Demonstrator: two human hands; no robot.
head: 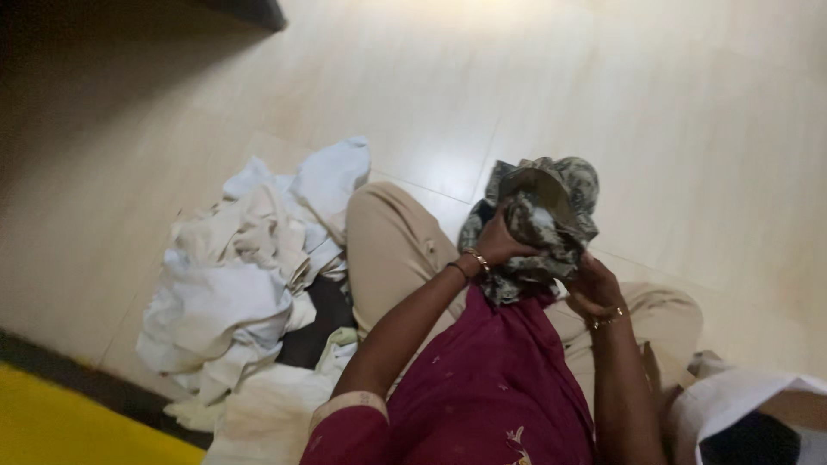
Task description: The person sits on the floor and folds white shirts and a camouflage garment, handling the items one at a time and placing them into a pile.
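Person was seated on the pale glossy tiled floor (655,129), knees bent, legs in beige trousers (388,250), with a maroon embroidered top (495,379) filling the near centre of the view. Both hands were up at centre frame, working a crumpled grey-and-cream patterned cloth (543,220), bunched into a ball just above the knees. Left hand (500,245) was on the cloth's left side, fingers curled tight into the fabric, gripping it; gold and dark bangles sat at that wrist. Right hand (594,288) was at the cloth's lower right edge, fingers bent and closed on a fold of it, gold bangle on the wrist. Cloth was held off the floor, between the hands, touching both. Left of the legs lay a loose pile of white and cream garments (241,284), spread on the floor and touching the left trouser leg, with a dark piece of fabric (314,323) partly showing under it. At the near right corner was another white cloth (741,400), partly cut off by the frame. A yellow surface (69,426) with a dark edge ran along the near left corner. Far left was in shadow; couldn't tell what was there.
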